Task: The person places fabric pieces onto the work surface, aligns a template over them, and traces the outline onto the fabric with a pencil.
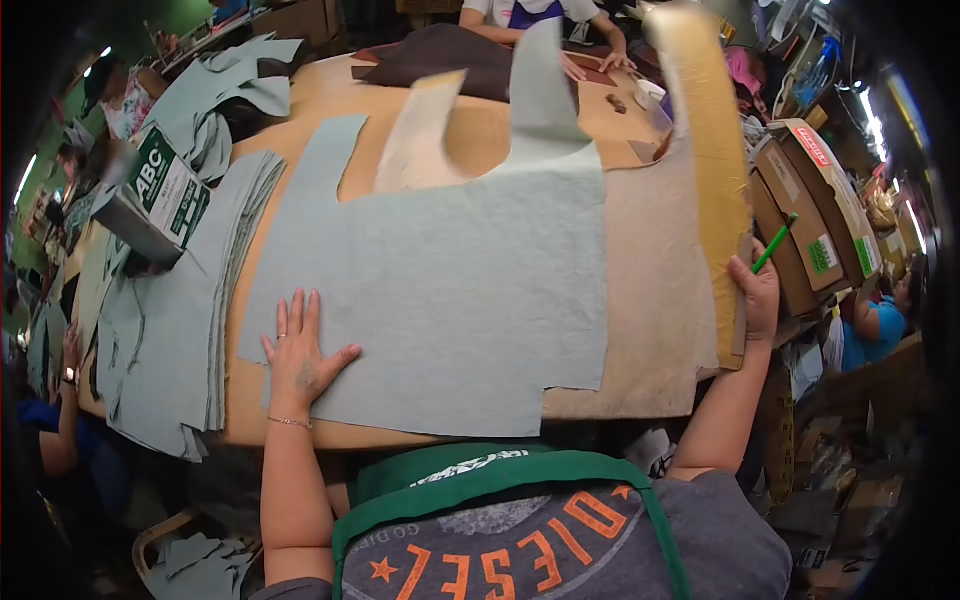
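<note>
My left hand point(300, 362) lies flat, fingers spread, on a pale grey-blue sheet of material point(470, 280) cut with tall prongs along its far side. Under and beside that sheet is a large beige cardboard pattern point(650, 300), its right edge covered with yellow tape. My right hand point(757, 295) is closed on the taped edge, which looks raised toward the camera at its far end. A green pen or pencil point(775, 243) sticks out from the same hand. Some of the right fingers are hidden behind the pattern.
A stack of grey-blue sheets point(180, 310) lies at the left, with an ABC box point(155, 200) on it. More cut pieces point(225, 95) and dark material point(440, 62) lie farther back. Cardboard boxes point(800, 220) stand right. Another person's hands point(600, 62) rest across the table.
</note>
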{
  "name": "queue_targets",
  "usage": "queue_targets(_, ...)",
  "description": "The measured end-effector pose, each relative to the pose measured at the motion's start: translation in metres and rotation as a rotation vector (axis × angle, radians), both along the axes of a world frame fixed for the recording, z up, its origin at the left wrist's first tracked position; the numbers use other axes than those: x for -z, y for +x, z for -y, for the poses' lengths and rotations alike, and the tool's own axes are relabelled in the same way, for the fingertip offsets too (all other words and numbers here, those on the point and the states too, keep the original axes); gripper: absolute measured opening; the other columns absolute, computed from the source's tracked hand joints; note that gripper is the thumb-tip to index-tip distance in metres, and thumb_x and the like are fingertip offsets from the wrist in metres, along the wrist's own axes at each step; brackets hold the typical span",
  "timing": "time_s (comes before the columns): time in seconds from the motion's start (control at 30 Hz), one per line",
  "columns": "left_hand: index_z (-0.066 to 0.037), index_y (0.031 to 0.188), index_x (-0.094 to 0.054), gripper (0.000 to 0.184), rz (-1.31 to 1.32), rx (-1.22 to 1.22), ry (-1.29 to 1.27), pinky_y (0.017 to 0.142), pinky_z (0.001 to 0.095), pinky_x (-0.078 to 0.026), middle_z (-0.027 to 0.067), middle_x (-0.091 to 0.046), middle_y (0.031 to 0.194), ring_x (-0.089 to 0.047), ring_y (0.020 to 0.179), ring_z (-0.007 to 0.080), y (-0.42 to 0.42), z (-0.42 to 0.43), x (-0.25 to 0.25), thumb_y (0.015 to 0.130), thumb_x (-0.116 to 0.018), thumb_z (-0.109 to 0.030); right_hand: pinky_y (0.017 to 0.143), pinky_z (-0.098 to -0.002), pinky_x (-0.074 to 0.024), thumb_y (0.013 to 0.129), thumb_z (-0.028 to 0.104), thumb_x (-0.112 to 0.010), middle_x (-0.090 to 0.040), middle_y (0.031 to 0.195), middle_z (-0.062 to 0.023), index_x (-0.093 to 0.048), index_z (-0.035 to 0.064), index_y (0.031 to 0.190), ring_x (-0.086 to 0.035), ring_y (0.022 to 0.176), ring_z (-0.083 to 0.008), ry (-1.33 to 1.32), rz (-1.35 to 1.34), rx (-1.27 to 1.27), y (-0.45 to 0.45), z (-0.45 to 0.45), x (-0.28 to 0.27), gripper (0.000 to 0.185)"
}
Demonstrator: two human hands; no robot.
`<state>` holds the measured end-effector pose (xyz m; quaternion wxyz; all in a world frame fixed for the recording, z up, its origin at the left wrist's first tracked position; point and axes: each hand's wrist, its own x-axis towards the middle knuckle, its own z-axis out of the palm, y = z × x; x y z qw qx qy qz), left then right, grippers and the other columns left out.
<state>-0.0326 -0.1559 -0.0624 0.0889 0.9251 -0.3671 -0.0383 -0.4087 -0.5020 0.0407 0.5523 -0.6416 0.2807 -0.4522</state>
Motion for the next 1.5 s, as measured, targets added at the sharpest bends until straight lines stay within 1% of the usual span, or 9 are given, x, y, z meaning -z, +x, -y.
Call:
queue_targets(0.37,-0.012,0.132,-0.025,0.095,-0.016,-0.043,0.044,0.090,0.0659,-0.013,0.0114,-0.015,0.140,-0.010,0.128,0.0357,-0.006,0.004,-0.002,0.061,-0.054,-0.067,0.073,-0.0233,-0.0403,0.080,0.009,-0.058,-0.060,0.089,-0.0032,-0.054,0.0010,0.100,-0.053,0.078,-0.0103,-0.561,0.118,0.580,0.065,0.043,0.000,0.021)
queue_targets(0.43,-0.013,0.132,-0.026,0.093,0.092,0.073,0.035,0.090,0.0668,-0.012,0.0118,-0.015,0.140,-0.008,0.128,0.0374,-0.020,0.015,-0.009,0.061,-0.054,-0.067,0.076,-0.0242,-0.0388,0.081,0.012,-0.059,-0.058,0.091,-0.0031,-0.054,0.0019,0.101,-0.051,0.083,-0.0107,-0.545,-0.043,0.767,0.077,0.055,0.020,0.022)
queue_targets(0.53,-0.018,0.132,-0.027,0.088,0.082,0.345,0.070,0.089,0.0683,-0.012,0.0111,-0.014,0.140,-0.006,0.128,0.0385,-0.065,0.050,-0.021,0.063,-0.053,-0.066,0.072,-0.0279,-0.0422,0.082,0.012,-0.057,-0.060,0.089,-0.0085,-0.054,-0.0001,0.096,-0.055,0.078,-0.0162,-0.718,0.146,0.798,0.096,0.046,0.036,0.019)
queue_targets(0.6,-0.021,0.132,-0.029,0.082,-0.017,0.546,0.155,0.087,0.0695,-0.014,0.0107,-0.016,0.140,-0.007,0.127,0.0397,-0.094,0.073,-0.012,0.065,-0.051,-0.065,0.071,-0.0278,-0.0421,0.082,0.012,-0.057,-0.059,0.088,-0.0081,-0.053,-0.0008,0.096,-0.054,0.079,-0.0156,-0.723,0.179,0.821,0.097,0.047,0.044,0.019)
queue_targets(0.73,-0.021,0.132,-0.028,0.077,-0.023,0.471,0.120,0.085,0.0696,-0.017,0.0122,-0.013,0.140,-0.008,0.127,0.0410,-0.116,0.114,-0.014,0.070,-0.050,-0.060,0.069,-0.0254,-0.0413,0.082,0.012,-0.058,-0.056,0.081,-0.0037,-0.053,-0.0002,0.092,-0.049,0.073,-0.0113,-0.655,0.092,0.869,0.078,0.051,0.050,0.017)
queue_targets(0.8,-0.020,0.132,-0.028,0.075,0.017,0.398,0.084,0.084,0.0696,-0.019,0.0130,-0.014,0.140,-0.009,0.126,0.0422,-0.123,0.131,-0.009,0.072,-0.048,-0.060,0.071,-0.0250,-0.0412,0.081,0.012,-0.059,-0.057,0.086,-0.0035,-0.054,-0.0003,0.093,-0.050,0.076,-0.0113,-0.532,0.274,0.773,0.069,0.056,0.052,0.017)
queue_targets(1.17,-0.019,0.132,-0.027,0.074,-0.044,0.424,0.057,0.083,0.0711,-0.018,0.0132,-0.013,0.139,-0.008,0.126,0.0429,-0.134,0.125,-0.010,0.074,-0.042,-0.063,0.075,-0.0249,-0.0410,0.078,0.012,-0.062,-0.059,0.098,-0.0091,-0.055,-0.0010,0.099,-0.053,0.084,-0.0128,-0.518,0.396,0.927,0.052,0.044,0.036,0.025)
queue_targets(1.37,-0.019,0.132,-0.027,0.073,-0.093,0.443,-0.017,0.084,0.0715,-0.017,0.0124,-0.011,0.140,-0.006,0.126,0.0418,-0.128,0.123,-0.002,0.075,-0.039,-0.063,0.059,-0.0257,-0.0403,0.073,0.032,-0.068,-0.060,0.079,-0.0063,-0.061,-0.0023,0.073,-0.045,0.062,-0.0112,-0.082,0.168,1.046,0.029,0.040,0.024,0.035)
queue_targets(1.5,-0.016,0.132,-0.027,0.070,-0.122,0.450,-0.051,0.084,0.0710,-0.017,0.0128,-0.010,0.140,-0.004,0.127,0.0407,-0.132,0.116,-0.002,0.077,-0.043,-0.058,0.064,-0.0262,-0.0423,0.071,0.032,-0.069,-0.059,0.083,-0.0073,-0.061,-0.0041,0.077,-0.048,0.065,-0.0121,-0.177,0.303,0.932,-0.009,0.016,0.002,0.037)
